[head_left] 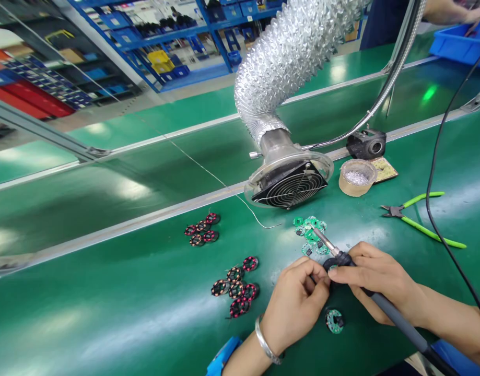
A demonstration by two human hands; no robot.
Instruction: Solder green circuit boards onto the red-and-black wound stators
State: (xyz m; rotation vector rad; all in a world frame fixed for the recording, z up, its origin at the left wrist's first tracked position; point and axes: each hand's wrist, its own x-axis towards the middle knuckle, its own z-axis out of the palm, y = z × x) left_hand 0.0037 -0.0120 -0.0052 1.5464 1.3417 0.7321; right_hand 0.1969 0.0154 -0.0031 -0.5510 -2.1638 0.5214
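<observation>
Green-matted tabletop [106, 313] on a factory line, blue shelving behind. Left hand [294, 305]: fingertips pinched shut on a small green board [332, 267], mostly hidden. Right hand [375, 282]: closed pen-fashion round a soldering iron [396, 319], its tip over a pile of boards [311, 232]. Step, as judged: soldering; the next touch calls for a steady tip at the pinched board. Near: loose board [334, 320] just below, coil rings [236, 287] left, fume extractor [289, 183] behind, cutters [420, 216] right. Open room lies front-left; a black cable [435, 209] crosses the right.

My long soldering iron [400, 324] is grey and black. The flat table mat [106, 313] is green. The little round wire coils [236, 289] have red and black stripes.
</observation>
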